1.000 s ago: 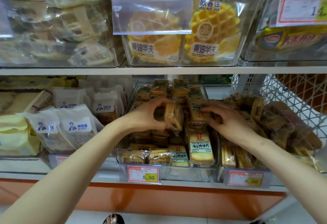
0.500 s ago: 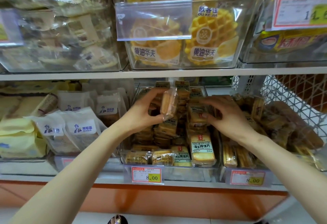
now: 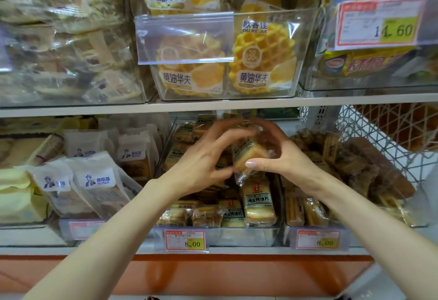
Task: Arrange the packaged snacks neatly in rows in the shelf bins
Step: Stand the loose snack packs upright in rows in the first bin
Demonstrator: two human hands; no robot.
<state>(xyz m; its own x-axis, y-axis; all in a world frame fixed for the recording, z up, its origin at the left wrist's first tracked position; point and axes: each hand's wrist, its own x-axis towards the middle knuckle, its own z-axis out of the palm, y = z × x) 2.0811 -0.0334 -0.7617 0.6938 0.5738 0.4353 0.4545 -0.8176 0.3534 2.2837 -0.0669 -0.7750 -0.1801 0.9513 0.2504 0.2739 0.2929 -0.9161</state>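
Holding one pack in the air with both hands, tilted, just above the middle bin. Gripping it with the right hand: thumb along the lower front edge, fingers curled over the top. Pinching its left side with the left hand, apparently, thumb up and fingers bent under; too blurred there to be sure. Below, in the same bin, more packs of this kind, some upright at the front, others lying behind. Beside the bin to the left, white bags; to the right, darker snacks. Higher up, waffles.
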